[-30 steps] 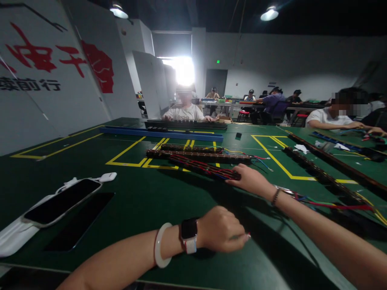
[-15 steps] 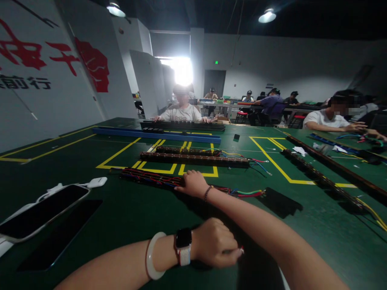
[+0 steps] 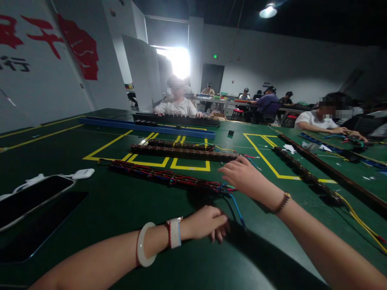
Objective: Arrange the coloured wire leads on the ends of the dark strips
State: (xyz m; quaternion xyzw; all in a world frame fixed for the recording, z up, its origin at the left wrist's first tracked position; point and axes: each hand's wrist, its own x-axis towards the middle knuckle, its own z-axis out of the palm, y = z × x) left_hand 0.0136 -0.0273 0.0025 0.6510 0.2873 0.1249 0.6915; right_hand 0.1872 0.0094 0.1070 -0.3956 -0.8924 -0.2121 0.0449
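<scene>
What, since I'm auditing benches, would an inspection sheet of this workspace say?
Surface: green tabletop with yellow line markings.
Job's things: strip bundled with red and blue wires, nearer than two darker strips.
Clutter: smartphone, small white case, white scraps.
Hands: right hand at the wired strip's right end, contact unclear; left hand nearby, fingers loosely bent, nothing visible held.
Cables: blue lead trailing near that end; yellow leads farther right.
Surroundings: co-worker opposite, another at right; overhead lamp lit.

White wall (image 3: pixel 45 96) bears red “干” (image 3: pixel 43 36) and black “行” (image 3: pixel 20 64)
</scene>
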